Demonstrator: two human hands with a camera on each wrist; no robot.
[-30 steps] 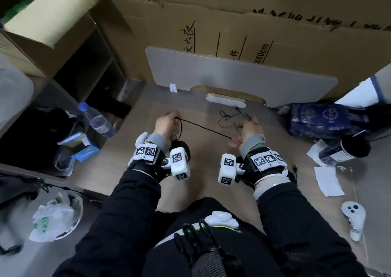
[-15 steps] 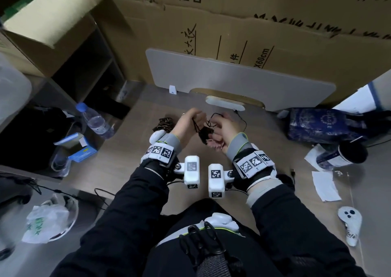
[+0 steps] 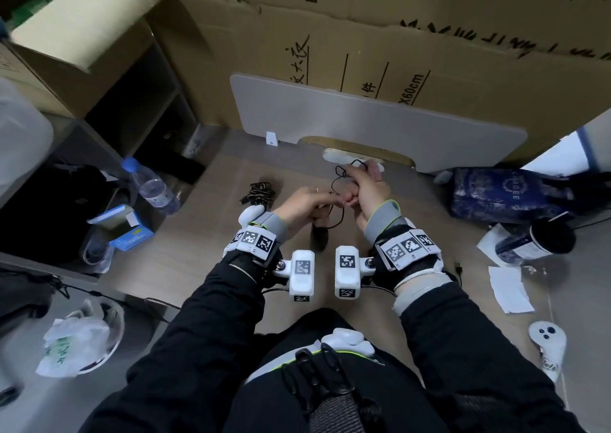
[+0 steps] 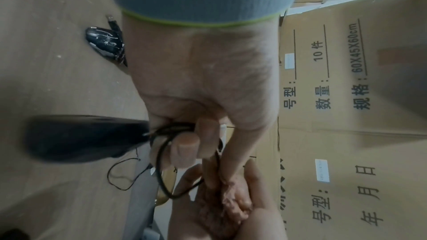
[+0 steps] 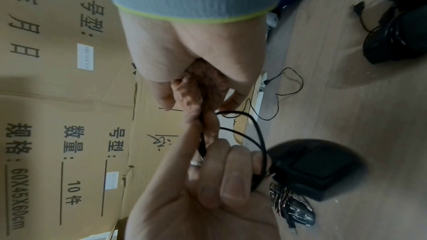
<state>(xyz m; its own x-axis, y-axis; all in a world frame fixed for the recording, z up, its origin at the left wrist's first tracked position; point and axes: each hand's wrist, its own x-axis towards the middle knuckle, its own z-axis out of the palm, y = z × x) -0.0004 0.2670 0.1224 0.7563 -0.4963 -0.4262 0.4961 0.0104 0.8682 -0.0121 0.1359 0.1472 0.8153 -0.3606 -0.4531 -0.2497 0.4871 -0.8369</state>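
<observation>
Hands had drawn together since the cable (image 4: 172, 128) was stretched taut. Left hand (image 3: 305, 202) curled round the gathered loops, mouse (image 4: 85, 138) dangling below, while right hand (image 3: 368, 192) pinched the cable, likely to feed another loop.

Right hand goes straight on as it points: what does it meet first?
Probably the white strip lying at the foot of the grey board: the right hand, pinching the black cable, points straight at it. Height is unclear; passing over it, the hand meets the board.

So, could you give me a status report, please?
Left hand grips looped cable, mouse hanging below. Right hand pinches the cable. Coiled cord nearby, not interfering.
</observation>
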